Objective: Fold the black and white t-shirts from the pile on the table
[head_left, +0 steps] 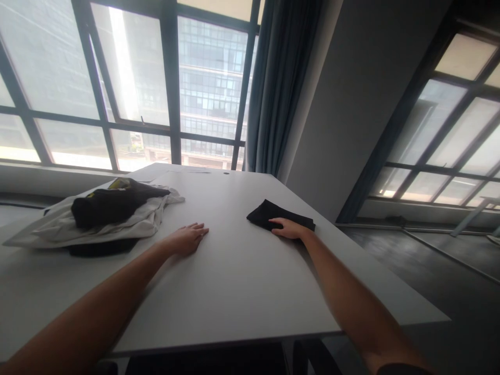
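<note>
My left hand (pixel 188 239) lies palm down on the white table (pixel 230 291), its fingers stretched out. Nothing is in it. To its left sits a pile of clothes: a dark garment (pixel 121 203) with a bit of yellow rests on a light grey garment (pixel 152 224), and a black piece (pixel 101 247) shows underneath. On the right side of the table is a folded black cloth (pixel 269 211), flat and roughly oblong. My right hand (pixel 289 228) rests on its near edge with the fingers apart and pointing left. The cloth's exact kind is unclear.
The table's right edge runs close beside the black cloth. A small round dark spot (pixel 226 173) marks the far end of the tabletop. Beyond stand large windows (pixel 211 78), a grey-blue curtain (pixel 269 94) and a pillar (pixel 344 104). Dark chair parts show below the front edge.
</note>
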Demonstrator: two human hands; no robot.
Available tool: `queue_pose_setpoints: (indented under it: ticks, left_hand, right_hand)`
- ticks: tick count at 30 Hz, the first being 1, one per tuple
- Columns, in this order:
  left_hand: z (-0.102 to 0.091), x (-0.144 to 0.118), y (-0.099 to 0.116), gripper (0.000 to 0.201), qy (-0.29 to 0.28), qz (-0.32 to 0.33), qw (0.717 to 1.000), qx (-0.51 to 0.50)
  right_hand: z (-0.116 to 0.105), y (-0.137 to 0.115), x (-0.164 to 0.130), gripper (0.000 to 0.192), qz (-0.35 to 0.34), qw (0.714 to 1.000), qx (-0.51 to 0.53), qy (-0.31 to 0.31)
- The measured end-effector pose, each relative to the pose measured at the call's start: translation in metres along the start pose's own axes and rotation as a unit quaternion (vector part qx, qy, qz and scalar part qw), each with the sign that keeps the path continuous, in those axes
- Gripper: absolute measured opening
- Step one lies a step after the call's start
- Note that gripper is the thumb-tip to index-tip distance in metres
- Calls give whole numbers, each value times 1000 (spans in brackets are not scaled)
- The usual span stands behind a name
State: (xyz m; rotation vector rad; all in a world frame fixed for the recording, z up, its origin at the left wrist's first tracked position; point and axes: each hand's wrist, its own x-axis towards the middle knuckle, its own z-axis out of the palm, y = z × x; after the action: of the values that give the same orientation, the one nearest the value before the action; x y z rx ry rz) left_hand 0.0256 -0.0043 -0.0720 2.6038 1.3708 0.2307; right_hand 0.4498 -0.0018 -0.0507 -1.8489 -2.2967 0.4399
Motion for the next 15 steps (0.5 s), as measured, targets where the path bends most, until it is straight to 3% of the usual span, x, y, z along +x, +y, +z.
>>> queue_pose_setpoints:
  ticks: [4, 8, 12, 15]
  left_hand:
    - [-1, -1, 2, 55, -19, -8, 1000, 24]
    - [-4, -2, 4, 55, -30, -2, 999, 42]
    - [-5, -1, 6, 55, -43, -4, 998, 54]
    - [-4, -1, 6, 55, -50, -9, 997, 57]
  right_hand:
    - [11, 14, 7, 50, 143, 982, -66, 104]
    - [-2, 35, 1, 60, 257, 942, -118, 178]
    - [-27, 59, -13, 69, 348, 929, -98, 83]
    - [-29, 71, -16, 62, 350, 932, -89, 37]
